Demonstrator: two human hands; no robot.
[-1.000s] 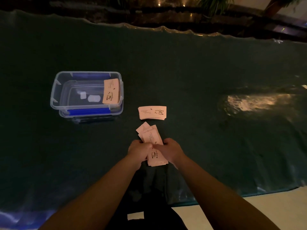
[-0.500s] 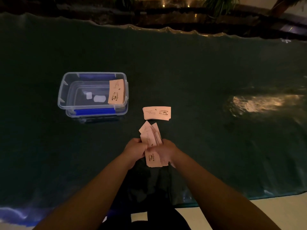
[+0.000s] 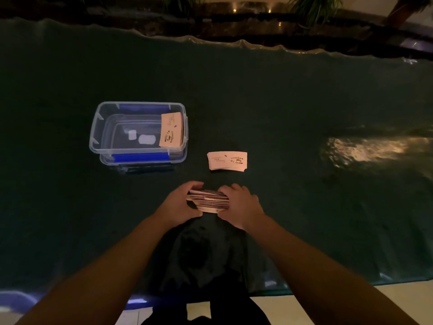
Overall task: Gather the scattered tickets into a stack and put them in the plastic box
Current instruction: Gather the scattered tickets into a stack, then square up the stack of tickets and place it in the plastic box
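On your left the plastic box [image 3: 138, 134] sits open on the dark surface [image 3: 281, 102], one bundle of tickets [image 3: 171, 130] leaning inside its right wall. Your left hand [image 3: 181, 204] and right hand [image 3: 241, 206] clamp an edge-up ticket stack [image 3: 208, 201] between them. Beyond it, a second pile [image 3: 227, 161] lies flat.

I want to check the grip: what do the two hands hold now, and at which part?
A stack of pale paper tickets, held on edge: left hand and right hand at opposite ends.

Both hands [image 3: 210, 202] together, fingers curled.
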